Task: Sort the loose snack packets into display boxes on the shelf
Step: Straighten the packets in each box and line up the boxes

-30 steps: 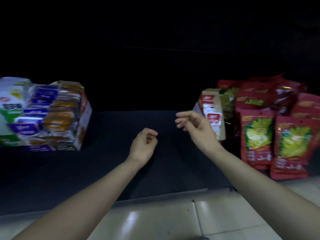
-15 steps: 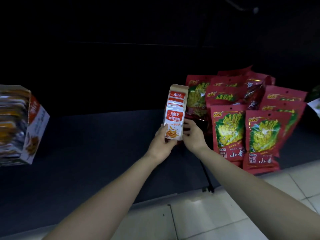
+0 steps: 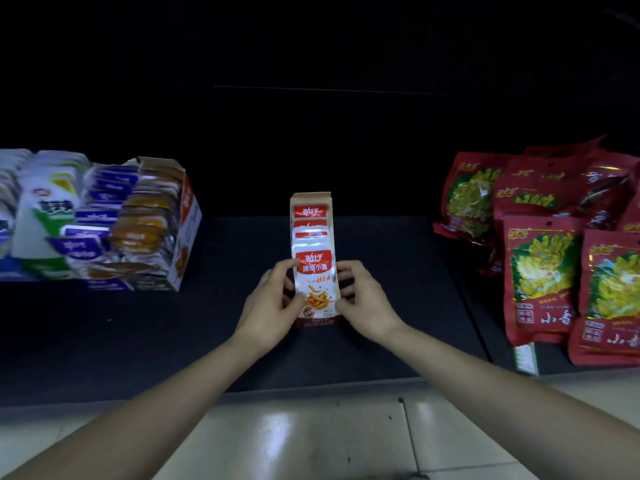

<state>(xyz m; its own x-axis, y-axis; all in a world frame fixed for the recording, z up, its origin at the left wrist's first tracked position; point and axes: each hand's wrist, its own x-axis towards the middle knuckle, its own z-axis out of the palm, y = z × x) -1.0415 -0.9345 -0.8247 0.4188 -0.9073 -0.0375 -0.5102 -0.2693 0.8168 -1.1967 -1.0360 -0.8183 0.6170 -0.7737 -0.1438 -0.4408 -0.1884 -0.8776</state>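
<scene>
A narrow cardboard display box (image 3: 311, 199) filled with several red-and-white snack packets (image 3: 314, 278) stands in the middle of the dark shelf (image 3: 398, 271). My left hand (image 3: 268, 306) grips its left side near the front, thumb on the foremost packet. My right hand (image 3: 363, 301) grips the right side, fingers curled round the box edge. The box's lower front is partly hidden by my hands.
At the left stands a wider display box (image 3: 180, 230) packed with orange, blue and white packets. Several red bags with yellow-green pictures (image 3: 540, 271) are piled at the right. A pale tiled floor (image 3: 311, 438) lies below the shelf's front edge.
Both hands took hold of the narrow box beside the red bags and carried it left to the shelf's middle. One second ago both hands held nothing.
</scene>
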